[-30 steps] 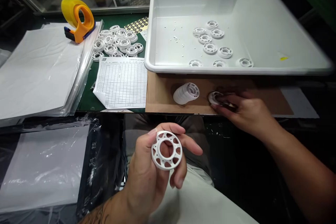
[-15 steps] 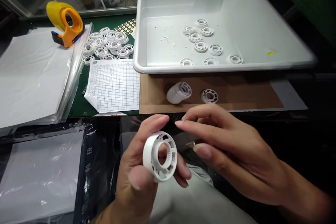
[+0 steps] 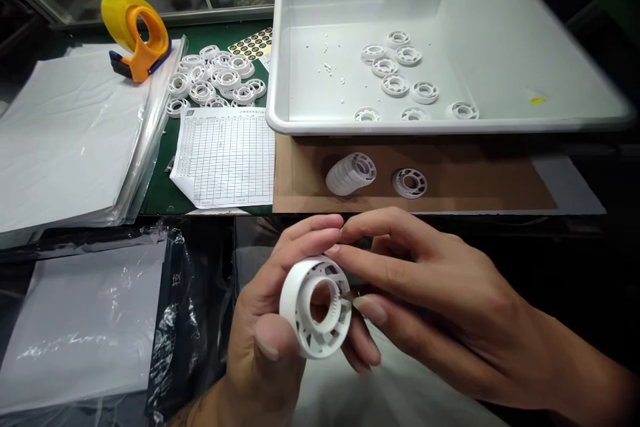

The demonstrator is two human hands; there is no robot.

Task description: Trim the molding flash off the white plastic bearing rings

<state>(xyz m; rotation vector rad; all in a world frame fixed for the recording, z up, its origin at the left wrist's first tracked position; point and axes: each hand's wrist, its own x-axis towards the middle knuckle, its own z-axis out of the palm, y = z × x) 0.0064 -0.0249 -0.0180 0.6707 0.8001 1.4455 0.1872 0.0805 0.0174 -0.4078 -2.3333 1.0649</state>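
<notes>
My left hand point(image 3: 265, 360) holds a white plastic ring point(image 3: 300, 297) with cut-out windows, tilted on edge over my lap. My right hand point(image 3: 440, 307) is against the ring's right side, forefinger on its rim, thumb and fingers pinched on a small thin tool point(image 3: 349, 295) whose tip meets the ring's inner edge. On the brown cardboard point(image 3: 475, 180) beyond lie a short stack of rings point(image 3: 350, 175) on its side and a single ring point(image 3: 409, 183).
A large white tray point(image 3: 430, 125) holds several loose rings point(image 3: 395, 85). More rings point(image 3: 215, 80) are heaped on the green mat by an orange tape dispenser point(image 3: 136, 37). A printed sheet point(image 3: 225, 157) and stacked clear bags point(image 3: 70, 133) lie to the left.
My right hand left a ring on the cardboard and came back to the ring in my left hand. The left hand turned that ring from face-on to edge-on.
</notes>
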